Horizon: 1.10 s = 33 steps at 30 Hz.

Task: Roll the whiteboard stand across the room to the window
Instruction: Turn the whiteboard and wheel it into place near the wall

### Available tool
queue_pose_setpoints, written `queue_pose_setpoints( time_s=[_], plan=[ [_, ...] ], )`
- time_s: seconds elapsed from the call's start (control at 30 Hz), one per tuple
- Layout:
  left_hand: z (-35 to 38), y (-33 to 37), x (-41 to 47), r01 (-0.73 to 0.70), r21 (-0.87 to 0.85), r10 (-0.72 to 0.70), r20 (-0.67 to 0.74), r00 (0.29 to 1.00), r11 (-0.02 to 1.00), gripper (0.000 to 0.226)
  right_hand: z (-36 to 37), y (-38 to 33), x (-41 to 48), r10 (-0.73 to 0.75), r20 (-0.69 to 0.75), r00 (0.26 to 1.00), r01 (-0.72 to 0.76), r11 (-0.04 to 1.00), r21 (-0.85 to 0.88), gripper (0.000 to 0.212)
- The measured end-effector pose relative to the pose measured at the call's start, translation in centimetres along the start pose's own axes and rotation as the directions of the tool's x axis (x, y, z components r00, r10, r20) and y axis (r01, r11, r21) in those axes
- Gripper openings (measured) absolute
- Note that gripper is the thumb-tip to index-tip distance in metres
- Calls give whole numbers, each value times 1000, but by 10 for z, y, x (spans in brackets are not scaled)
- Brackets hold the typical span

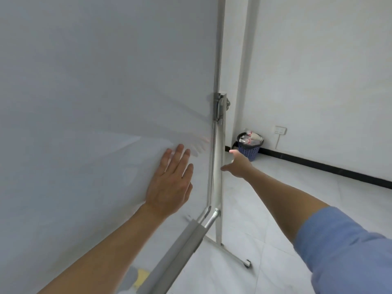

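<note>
The whiteboard stand fills the left of the view: a large white board [95, 92] in a metal frame, with a grey upright post [219, 177] at its right edge and a castor [247, 263] on the foot. My left hand [171, 183] lies flat on the board surface, fingers apart. My right hand [237, 165] reaches to the upright post, thumb touching its right side; the fingers are partly hidden behind it. A grey pen tray [180, 247] runs along the board's lower edge. No window is in view.
A blue waste basket [249, 146] with rubbish stands in the corner against the white wall. A wall socket [280, 130] sits to its right above a black skirting strip [318, 164]. The floor [265, 219] has pale tiles.
</note>
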<state>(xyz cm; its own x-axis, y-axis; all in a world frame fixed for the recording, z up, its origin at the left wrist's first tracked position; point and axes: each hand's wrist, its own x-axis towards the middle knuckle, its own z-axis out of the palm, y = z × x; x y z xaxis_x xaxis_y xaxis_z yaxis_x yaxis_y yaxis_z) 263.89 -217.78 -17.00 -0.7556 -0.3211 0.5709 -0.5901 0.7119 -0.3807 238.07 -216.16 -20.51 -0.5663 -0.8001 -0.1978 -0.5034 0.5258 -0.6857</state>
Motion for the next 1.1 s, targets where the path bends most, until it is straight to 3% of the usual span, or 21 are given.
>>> queue_pose_setpoints(
  time_s=[0.1, 0.2, 0.33, 0.5, 0.67, 0.87, 1.1],
  plan=[
    [8, -2, 8, 13, 11, -13, -44, 999, 1000, 34, -1, -9, 34, -1, 130, 992, -15, 993, 118, 94],
    [19, -10, 19, 30, 45, -27, -64, 998, 999, 35, 1, -21, 70, 45, 284, 958, -107, 972, 208, 75],
    [38, -28, 32, 98, 152, -86, -80, 993, 984, 39, 6, -43, 120, 46, 443, 895, -132, 977, 167, 58],
    [57, -59, 29, 176, 321, -172, -40, 984, 931, 42, 33, -85, 163, -100, 524, 846, 23, 988, 152, 28],
    [64, -83, 11, 277, 475, -336, 42, 941, 835, 43, 76, -121, 176, -236, 583, 778, 144, 969, 200, 30],
    [56, -103, -3, 433, 553, -599, 157, 785, 712, 51, 131, -170, 184, -341, 639, 689, 293, 938, 186, 32],
    [65, -144, -17, 443, 577, -653, 220, 725, 686, 52, 174, -208, 201, -372, 619, 692, 336, 925, 179, 17]
  ],
)
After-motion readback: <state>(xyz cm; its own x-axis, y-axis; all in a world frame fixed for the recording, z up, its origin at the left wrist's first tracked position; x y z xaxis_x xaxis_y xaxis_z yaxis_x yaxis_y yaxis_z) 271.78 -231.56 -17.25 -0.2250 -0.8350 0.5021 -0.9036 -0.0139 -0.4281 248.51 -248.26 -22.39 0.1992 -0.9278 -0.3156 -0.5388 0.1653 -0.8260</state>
